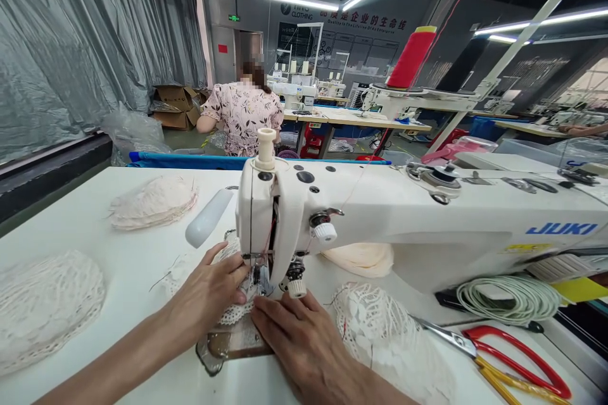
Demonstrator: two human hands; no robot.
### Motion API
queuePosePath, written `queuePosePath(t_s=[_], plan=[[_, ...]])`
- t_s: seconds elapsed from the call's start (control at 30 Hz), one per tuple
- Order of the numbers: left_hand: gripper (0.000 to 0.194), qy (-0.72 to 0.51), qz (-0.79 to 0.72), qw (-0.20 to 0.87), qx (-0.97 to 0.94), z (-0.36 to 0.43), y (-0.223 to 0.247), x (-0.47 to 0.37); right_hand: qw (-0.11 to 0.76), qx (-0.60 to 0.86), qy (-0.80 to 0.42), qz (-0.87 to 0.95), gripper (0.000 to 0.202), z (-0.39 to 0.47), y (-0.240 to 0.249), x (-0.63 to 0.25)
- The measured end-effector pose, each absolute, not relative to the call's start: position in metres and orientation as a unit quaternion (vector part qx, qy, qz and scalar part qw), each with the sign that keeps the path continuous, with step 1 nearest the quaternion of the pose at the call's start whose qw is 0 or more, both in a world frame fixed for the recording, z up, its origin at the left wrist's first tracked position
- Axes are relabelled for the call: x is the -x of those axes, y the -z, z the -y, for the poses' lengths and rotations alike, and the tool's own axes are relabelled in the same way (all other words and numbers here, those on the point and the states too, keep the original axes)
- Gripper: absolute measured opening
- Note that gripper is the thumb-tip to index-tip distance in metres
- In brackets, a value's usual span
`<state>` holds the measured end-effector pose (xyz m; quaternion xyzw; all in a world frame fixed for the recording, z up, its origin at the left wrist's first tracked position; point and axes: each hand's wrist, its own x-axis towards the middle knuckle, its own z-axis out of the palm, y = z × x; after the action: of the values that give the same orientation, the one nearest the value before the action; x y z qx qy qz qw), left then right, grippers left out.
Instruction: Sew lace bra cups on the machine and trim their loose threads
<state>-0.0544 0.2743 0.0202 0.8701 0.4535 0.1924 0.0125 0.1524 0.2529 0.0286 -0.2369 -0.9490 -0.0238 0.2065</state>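
A white sewing machine spans the table, its needle area between my two hands. White lace fabric lies at the presser foot. My left hand rests on the lace left of the needle, fingers bent and a little apart. To the right of the needle and nearer me, my right hand presses down by the lace edge, fingers close together and partly hidden behind the machine's dial. Whether its fingertips pinch the cloth is hard to see.
Lace stacks lie at left, another lace pile right of my right hand. Red-handled scissors and coiled cord are at right. A person in a floral top sits beyond the table.
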Motion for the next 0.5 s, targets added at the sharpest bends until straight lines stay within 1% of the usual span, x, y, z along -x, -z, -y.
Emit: queuePosePath(t_s=[0.1,0.2,0.4,0.5], plan=[[0.029,-0.23,-0.432,-0.024,-0.872,-0.258,-0.021,0.053,0.211,0.244,0.033,0.946,0.033,-0.25,-0.03,-0.152],[0.027,-0.255,-0.421,-0.015,-0.87,-0.244,-0.025,0.048,0.212,0.243,0.029,0.946,0.028,-0.248,-0.03,-0.152],[0.032,-0.27,-0.387,0.003,-0.882,-0.243,-0.031,0.044,0.193,0.232,-0.002,0.953,0.027,-0.249,-0.033,-0.154],[0.028,-0.285,-0.404,0.004,-0.869,-0.244,-0.028,0.046,0.187,0.239,-0.007,0.953,0.026,-0.249,-0.033,-0.156]])
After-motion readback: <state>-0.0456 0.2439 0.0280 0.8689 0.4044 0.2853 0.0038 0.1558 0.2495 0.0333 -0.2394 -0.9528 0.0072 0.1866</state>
